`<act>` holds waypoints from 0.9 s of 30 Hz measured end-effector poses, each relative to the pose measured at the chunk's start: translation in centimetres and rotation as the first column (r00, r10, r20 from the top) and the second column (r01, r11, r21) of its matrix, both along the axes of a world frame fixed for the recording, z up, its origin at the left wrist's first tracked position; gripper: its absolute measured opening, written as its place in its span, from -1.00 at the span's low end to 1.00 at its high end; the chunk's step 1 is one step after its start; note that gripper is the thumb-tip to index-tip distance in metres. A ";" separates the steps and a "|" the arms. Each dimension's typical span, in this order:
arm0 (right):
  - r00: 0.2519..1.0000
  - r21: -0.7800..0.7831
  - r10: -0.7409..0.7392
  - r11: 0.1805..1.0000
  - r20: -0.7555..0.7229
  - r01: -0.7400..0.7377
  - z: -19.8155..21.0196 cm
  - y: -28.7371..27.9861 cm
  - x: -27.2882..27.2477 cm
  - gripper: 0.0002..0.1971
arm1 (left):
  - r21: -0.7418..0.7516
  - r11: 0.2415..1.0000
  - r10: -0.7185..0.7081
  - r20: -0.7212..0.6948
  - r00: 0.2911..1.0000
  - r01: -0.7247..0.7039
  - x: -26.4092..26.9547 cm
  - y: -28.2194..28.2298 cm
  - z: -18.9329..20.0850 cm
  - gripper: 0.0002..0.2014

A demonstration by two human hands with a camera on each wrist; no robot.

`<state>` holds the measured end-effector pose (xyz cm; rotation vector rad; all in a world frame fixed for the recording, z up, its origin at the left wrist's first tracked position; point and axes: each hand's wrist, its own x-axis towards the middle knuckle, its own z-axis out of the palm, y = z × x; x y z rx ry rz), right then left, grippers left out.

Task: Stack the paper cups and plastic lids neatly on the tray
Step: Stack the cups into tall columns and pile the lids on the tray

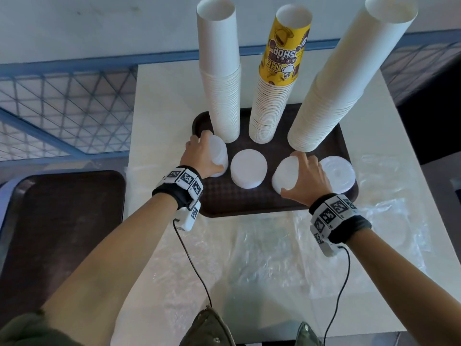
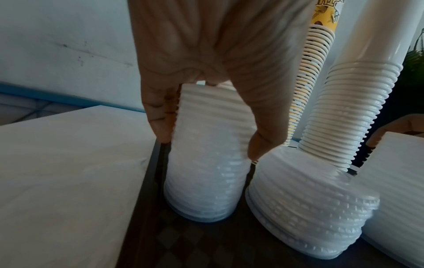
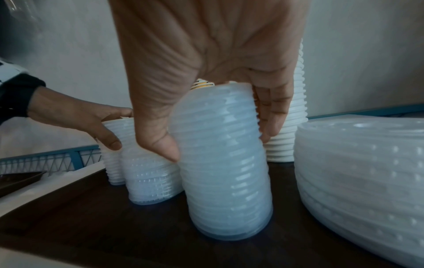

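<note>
A white desk [image 1: 169, 96] stands against a pale wall [image 1: 99, 26] marked with faint dark scuffs. A blue rail [image 1: 74, 63] runs along the wall's foot, above blue lattice mesh [image 1: 62, 108] to the left. Clear plastic sheeting [image 1: 262, 258] lies crumpled on the near desk surface. Green foliage [image 2: 415, 54] shows at far right. Lighting is soft and even.
</note>
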<state>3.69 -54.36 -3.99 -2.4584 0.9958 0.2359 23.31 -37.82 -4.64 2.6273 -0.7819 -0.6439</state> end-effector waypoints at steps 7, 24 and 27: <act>1.000 -0.011 0.015 1.000 -0.017 -0.015 -0.1 -0.1 0.1 -0.11 | 0.021 1.000 0.011 0.007 1.000 -0.011 -0.3 -0.3 0.0 -0.15; 0.997 -0.023 0.071 0.997 -0.039 -0.072 -0.3 0.2 0.0 -0.07 | 0.159 0.984 -0.105 0.150 0.983 0.081 -0.9 0.1 0.2 -0.03; 0.995 -0.042 0.093 0.995 -0.033 -0.094 0.0 0.2 -0.3 0.05 | 0.079 0.990 -0.132 0.206 0.970 0.118 -1.1 0.5 0.3 0.12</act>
